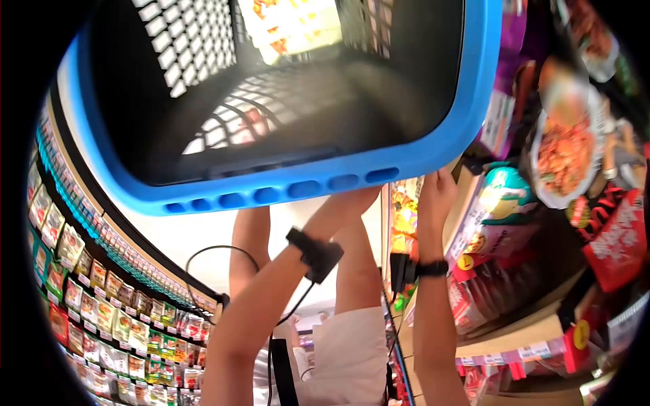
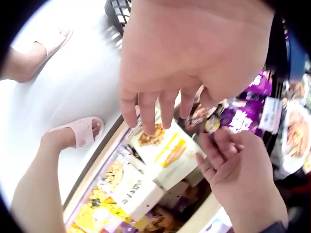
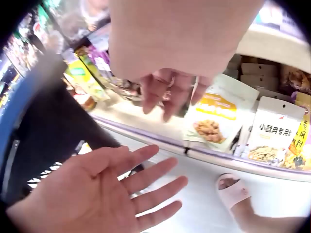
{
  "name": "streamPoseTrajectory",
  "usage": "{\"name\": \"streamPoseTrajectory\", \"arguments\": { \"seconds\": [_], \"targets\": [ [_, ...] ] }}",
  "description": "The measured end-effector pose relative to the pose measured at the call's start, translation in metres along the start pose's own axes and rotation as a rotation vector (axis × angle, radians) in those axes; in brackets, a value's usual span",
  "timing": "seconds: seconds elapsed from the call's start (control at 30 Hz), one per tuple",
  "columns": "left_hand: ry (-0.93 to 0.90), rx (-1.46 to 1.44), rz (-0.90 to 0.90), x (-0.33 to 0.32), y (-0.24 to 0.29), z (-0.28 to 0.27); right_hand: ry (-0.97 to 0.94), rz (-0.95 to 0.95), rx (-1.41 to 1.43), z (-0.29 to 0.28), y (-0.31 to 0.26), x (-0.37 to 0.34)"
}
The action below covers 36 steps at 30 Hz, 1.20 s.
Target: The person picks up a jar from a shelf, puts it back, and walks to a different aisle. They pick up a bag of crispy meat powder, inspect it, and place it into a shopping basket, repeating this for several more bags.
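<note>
My left hand [image 2: 189,53] is spread with straight fingers and holds nothing; in the right wrist view the same left hand [image 3: 112,187] shows its palm beside the dark basket. In the head view, the basket's blue rim [image 1: 305,189] covers part of it. My right hand [image 3: 177,90] reaches in at the shelf, fingers loosely bent and pointing down. Its fingertips are right at the edge of a white pouch with a yellow label [image 3: 218,114], which stands at the shelf front. From the left wrist view, the right hand [image 2: 243,170] shows no object in its fingers.
A white pouch with black writing [image 3: 274,128] stands beside the yellow-labelled one. Purple packets [image 2: 240,116] lie behind. A yellow package [image 1: 294,30] sits inside the basket. Shelves of hanging packets [image 1: 108,318] line the left side. Pink sandals [image 2: 85,133] are on the pale floor.
</note>
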<state>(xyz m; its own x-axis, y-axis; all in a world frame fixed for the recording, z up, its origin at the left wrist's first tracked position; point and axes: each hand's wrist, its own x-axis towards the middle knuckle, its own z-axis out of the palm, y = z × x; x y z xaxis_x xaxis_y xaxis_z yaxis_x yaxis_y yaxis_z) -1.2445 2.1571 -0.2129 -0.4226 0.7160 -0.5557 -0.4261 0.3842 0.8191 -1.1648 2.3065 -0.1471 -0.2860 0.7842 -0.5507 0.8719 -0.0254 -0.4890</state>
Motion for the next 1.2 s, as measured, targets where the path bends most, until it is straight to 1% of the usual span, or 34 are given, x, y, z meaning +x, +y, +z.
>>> {"name": "streamPoseTrajectory", "arguments": {
  "seconds": [0.03, 0.07, 0.1, 0.13, 0.17, 0.23, 0.3, 0.33, 0.37, 0.4, 0.43, 0.47, 0.5, 0.57, 0.63, 0.67, 0.7, 0.73, 0.77, 0.8, 0.87, 0.9, 0.97, 1.0, 1.03, 1.07, 1.1, 1.13, 1.17, 1.2],
  "targets": [
    [0.044, -0.011, -0.103, -0.013, 0.051, -0.015, 0.073, 0.021, 0.340, -0.005, -0.061, -0.033],
    [0.126, -0.149, -0.139, -0.029, 0.078, -0.027, 0.018, -0.008, 0.500, -0.015, -0.095, -0.053],
    [0.173, -0.322, -0.169, -0.041, 0.106, -0.041, -0.017, -0.123, 0.354, -0.024, -0.124, -0.067],
    [0.162, -0.363, -0.209, -0.057, 0.144, -0.063, -0.023, -0.260, 0.280, -0.030, -0.153, -0.078],
    [0.274, -0.256, -0.132, -0.074, 0.160, -0.073, -0.067, -0.266, 0.318, -0.036, -0.192, -0.086],
    [0.157, -0.068, -0.305, -0.100, 0.227, -0.129, -0.184, -0.317, 0.430, -0.033, -0.261, -0.086],
    [0.344, -0.107, -0.314, -0.117, 0.259, -0.177, -0.298, -0.299, 0.441, -0.007, -0.322, -0.067],
    [0.425, -0.135, -0.326, -0.126, 0.272, -0.198, -0.388, -0.281, 0.409, 0.013, -0.340, -0.048],
    [0.515, 0.008, -0.242, -0.126, 0.284, -0.222, -0.476, -0.263, 0.376, 0.036, -0.356, -0.026],
    [0.714, 0.149, 0.070, -0.121, 0.271, -0.241, -0.548, -0.113, 0.419, 0.061, -0.366, -0.005],
    [0.880, 0.449, 0.221, -0.111, 0.273, -0.261, -0.622, 0.040, 0.459, 0.088, -0.371, 0.016],
    [0.957, 0.511, 0.271, -0.101, 0.262, -0.282, -0.651, 0.101, 0.413, 0.118, -0.373, 0.038],
    [0.990, 0.632, 0.279, -0.092, 0.248, -0.305, -0.677, 0.167, 0.367, 0.146, -0.370, 0.058],
    [0.958, 0.356, 0.118, -0.071, 0.231, -0.317, -0.648, 0.194, 0.362, 0.196, -0.359, 0.090],
    [0.729, 0.366, 0.087, -0.053, 0.212, -0.315, -0.472, 0.379, 0.488, 0.245, -0.337, 0.121],
    [0.709, 0.065, -0.105, -0.045, 0.214, -0.306, -0.449, 0.430, 0.516, 0.264, -0.320, 0.136],
    [0.741, 0.036, -0.081, -0.042, 0.210, -0.303, -0.424, 0.480, 0.546, 0.282, -0.301, 0.152],
    [0.693, 0.024, -0.106, -0.044, 0.206, -0.305, -0.488, 0.293, 0.313, 0.295, -0.276, 0.171],
    [0.670, -0.061, -0.183, -0.044, 0.207, -0.305, -0.490, 0.144, 0.169, 0.307, -0.254, 0.188],
    [0.667, -0.049, -0.217, -0.046, 0.206, -0.305, -0.446, -0.019, 0.025, 0.315, -0.229, 0.203],
    [0.692, 0.081, -0.284, -0.056, 0.202, -0.299, -0.367, -0.219, -0.194, 0.330, -0.189, 0.230],
    [0.707, 0.195, -0.316, -0.065, 0.201, -0.292, -0.331, -0.619, -0.543, 0.337, -0.168, 0.242],
    [0.742, 0.341, -0.418, -0.077, 0.199, -0.284, -0.274, 0.200, 0.228, 0.351, -0.175, 0.257],
    [0.764, 0.263, -0.535, -0.081, 0.199, -0.284, -0.207, 0.631, 0.610, 0.353, -0.172, 0.257],
    [0.800, 0.175, -0.632, -0.080, 0.203, -0.285, -0.181, 0.664, 0.648, 0.355, -0.169, 0.257],
    [0.813, 0.162, -0.496, -0.073, 0.202, -0.287, -0.159, 0.681, 0.697, 0.358, -0.174, 0.260],
    [0.909, 0.083, -0.453, -0.066, 0.202, -0.282, -0.139, 0.692, 0.746, 0.359, -0.188, 0.261],
    [1.003, 0.006, -0.401, -0.058, 0.202, -0.276, -0.150, 0.621, 0.709, 0.353, -0.196, 0.251],
    [0.833, 0.121, -0.310, -0.060, 0.195, -0.286, -0.316, 0.536, 0.774, 0.343, -0.193, 0.245],
    [0.829, -0.008, -0.397, -0.049, 0.208, -0.288, -0.462, 0.539, 0.950, 0.324, -0.189, 0.229]
  ]
}}
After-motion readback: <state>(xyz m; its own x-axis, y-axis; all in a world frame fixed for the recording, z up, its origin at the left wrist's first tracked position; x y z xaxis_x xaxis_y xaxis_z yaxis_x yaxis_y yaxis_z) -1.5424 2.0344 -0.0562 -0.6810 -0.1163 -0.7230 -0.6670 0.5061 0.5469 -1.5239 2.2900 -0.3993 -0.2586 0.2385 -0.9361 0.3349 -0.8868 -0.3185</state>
